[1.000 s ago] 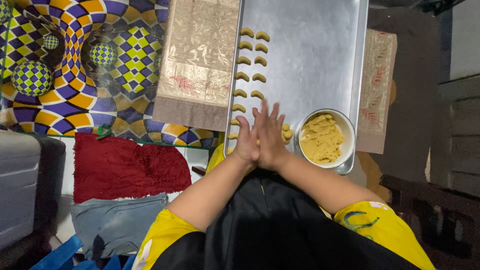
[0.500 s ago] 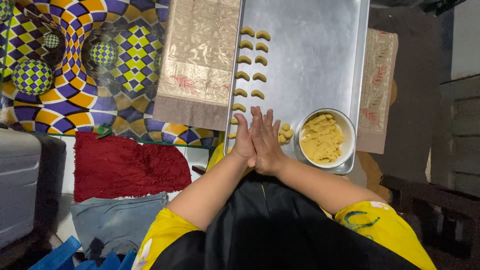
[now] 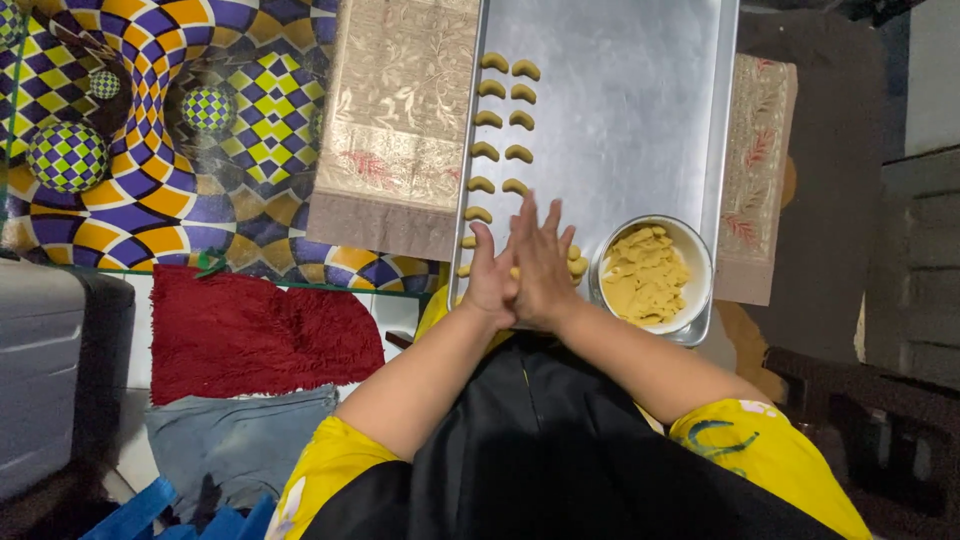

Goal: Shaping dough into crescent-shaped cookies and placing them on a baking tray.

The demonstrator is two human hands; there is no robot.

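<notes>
Left hand (image 3: 490, 275) and right hand (image 3: 545, 270) are pressed palm to palm, fingers extended, over the near edge of the metal baking tray (image 3: 640, 110). Whether a dough piece lies between the palms cannot be told. The bowl of yellow dough (image 3: 648, 275) sits at the tray's near right corner. Crescent-shaped dough pieces (image 3: 503, 125) line the left edge in two rows. The dough appears soft, light and easily deformed; grip lightly at mid-body.
</notes>
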